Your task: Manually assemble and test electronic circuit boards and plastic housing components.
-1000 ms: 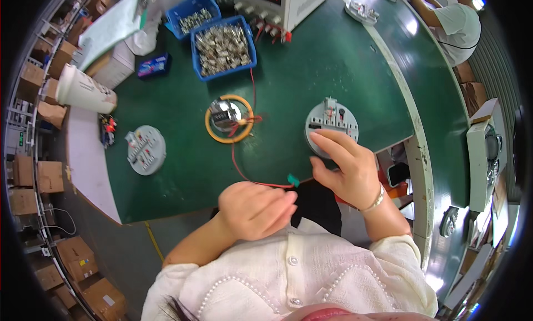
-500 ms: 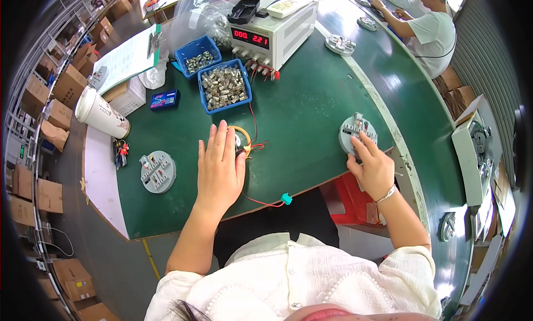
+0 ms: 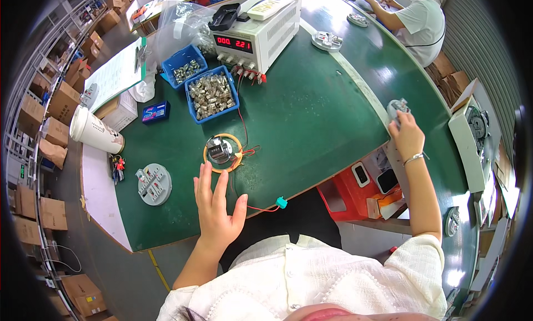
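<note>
My right hand (image 3: 408, 137) reaches out to the right, its fingers closed on a round grey plastic base (image 3: 397, 108) with small fittings on top. That base is at the pale strip (image 3: 355, 74) between the green table and the green outer track. My left hand (image 3: 217, 213) is open over the table's near edge, fingers spread, holding nothing. Just beyond its fingertips sits a small black counter-like device (image 3: 220, 149) inside a yellow ring (image 3: 242, 146). Red wires run from it, one ending in a teal connector (image 3: 281, 202). Another round grey base (image 3: 155, 184) lies to the left.
Two blue bins (image 3: 237, 103) of metal parts stand before a power supply (image 3: 261, 38). Left are a blue box (image 3: 155, 112), a paper cup (image 3: 95, 131) and a clipboard (image 3: 114, 77). A red stool (image 3: 350, 196) is below the table. Another person (image 3: 419, 27) works at far right.
My right hand has carried the round grey base right and away, from the table to the pale strip. My left hand has drawn back toward me, uncovering the black device.
</note>
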Demonstrator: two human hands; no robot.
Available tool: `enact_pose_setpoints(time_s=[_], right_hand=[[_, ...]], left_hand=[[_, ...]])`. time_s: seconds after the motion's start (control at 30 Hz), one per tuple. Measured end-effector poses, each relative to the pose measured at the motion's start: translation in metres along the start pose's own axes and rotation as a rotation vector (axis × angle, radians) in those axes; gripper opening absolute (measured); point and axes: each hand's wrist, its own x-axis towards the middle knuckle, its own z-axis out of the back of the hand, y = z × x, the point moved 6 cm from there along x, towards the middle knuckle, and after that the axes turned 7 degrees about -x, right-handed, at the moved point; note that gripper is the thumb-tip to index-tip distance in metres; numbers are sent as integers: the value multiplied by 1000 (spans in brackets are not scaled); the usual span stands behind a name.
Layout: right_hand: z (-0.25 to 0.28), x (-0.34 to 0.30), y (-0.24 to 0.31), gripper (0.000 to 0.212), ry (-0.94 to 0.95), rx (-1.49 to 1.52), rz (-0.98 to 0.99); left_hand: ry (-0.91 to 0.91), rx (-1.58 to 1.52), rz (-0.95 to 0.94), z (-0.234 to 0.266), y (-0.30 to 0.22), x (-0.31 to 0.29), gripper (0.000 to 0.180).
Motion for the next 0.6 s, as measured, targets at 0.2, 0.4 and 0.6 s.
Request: enact_pose_setpoints(time_s=[0.2,0.4,0.6], right_hand=[[-21,36,-51,38,35,-195,-153],[-11,95,62,46,14,127,117],[-32,184,161,52,5,166,171]], left_hand=[[27,10,29,-6,0,-13,68],[43,17,3,-20,-8,-21,67],[-16,32,-5,-21,-6,-20,67]])
